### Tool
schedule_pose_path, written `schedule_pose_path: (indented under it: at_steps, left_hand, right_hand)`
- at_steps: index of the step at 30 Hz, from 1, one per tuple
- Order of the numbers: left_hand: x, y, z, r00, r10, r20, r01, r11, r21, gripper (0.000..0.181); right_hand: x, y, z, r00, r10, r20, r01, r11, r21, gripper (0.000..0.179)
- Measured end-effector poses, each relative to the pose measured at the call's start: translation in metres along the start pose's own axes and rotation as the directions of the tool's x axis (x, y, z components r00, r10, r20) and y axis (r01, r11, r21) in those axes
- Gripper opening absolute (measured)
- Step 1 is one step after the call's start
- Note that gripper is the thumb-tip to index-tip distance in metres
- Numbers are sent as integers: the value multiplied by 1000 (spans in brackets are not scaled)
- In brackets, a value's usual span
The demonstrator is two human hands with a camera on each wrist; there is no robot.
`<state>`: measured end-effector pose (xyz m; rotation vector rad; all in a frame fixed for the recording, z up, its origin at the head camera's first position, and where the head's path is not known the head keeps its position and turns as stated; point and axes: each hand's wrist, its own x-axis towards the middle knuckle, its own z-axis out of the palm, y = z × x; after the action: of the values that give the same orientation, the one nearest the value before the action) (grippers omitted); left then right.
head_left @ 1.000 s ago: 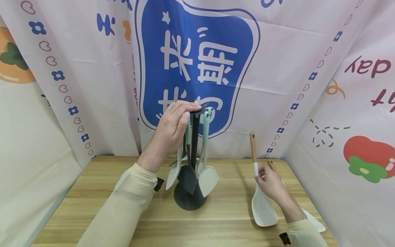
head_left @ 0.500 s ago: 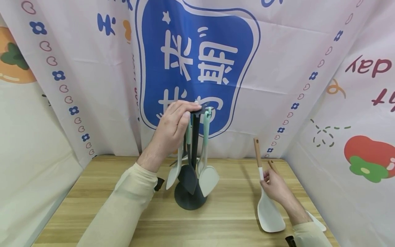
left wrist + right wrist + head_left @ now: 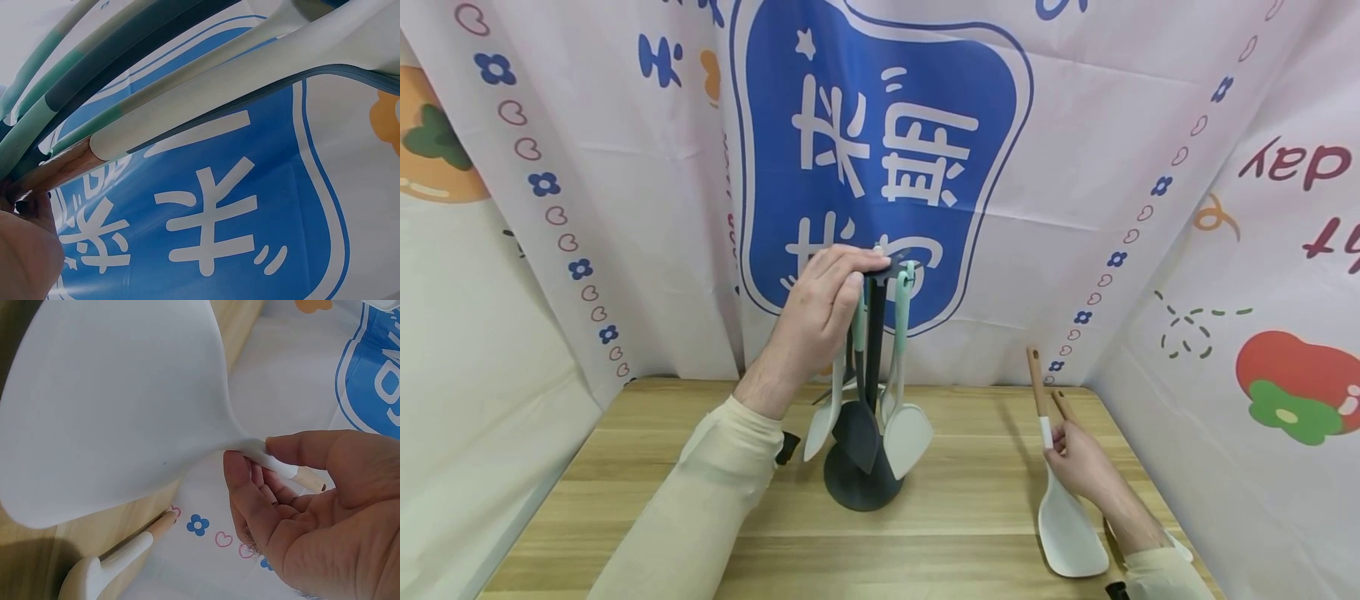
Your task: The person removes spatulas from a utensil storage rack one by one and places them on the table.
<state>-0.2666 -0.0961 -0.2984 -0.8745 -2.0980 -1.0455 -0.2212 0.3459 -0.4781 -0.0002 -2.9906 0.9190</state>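
The right hand (image 3: 1078, 462) pinches the white spatula (image 3: 1071, 533) at its neck, wooden handle (image 3: 1037, 381) pointing away from the person, well to the right of the rack (image 3: 875, 342), where the left hand (image 3: 820, 304) rests on top, fingers nearly straight.

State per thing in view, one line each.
Utensil stand: upright, loaded
Dark spatula: hanging
Pale mint-handled spatula: hanging
White wood-handled spatula: held, handle end raised
Second wood-handled utensil: lying on table
Left hand: resting on stand's top
Right hand: pinching white spatula's neck
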Motion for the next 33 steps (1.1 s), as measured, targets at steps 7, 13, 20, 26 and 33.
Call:
schedule_pose_path:
  at_steps: [7, 13, 20, 26, 33]
  left_hand:
    - [0, -1, 1, 1000, 3, 1, -3, 1000, -2, 50]
    - [0, -1, 1, 1000, 6, -1, -6, 1000, -3, 49]
    - [0, -1, 1, 1000, 21, -11, -21, 1000, 5, 49]
    - [0, -3, 1, 1000, 20, -12, -20, 1000, 3, 49]
    - [0, -2, 1, 1000, 21, -12, -21, 1000, 2, 51]
  right_hand:
    - [-3, 8, -2, 1000, 16, 7, -16, 1000, -27, 18]
    - [-7, 13, -3, 1000, 29, 6, -28, 999, -34, 18]
    - [-7, 21, -2, 998, 58, 30, -57, 998, -36, 19]
    - [-7, 27, -1, 995, 90, 45, -88, 995, -35, 19]
    - [-7, 33, -2, 996, 82, 46, -80, 996, -42, 17]
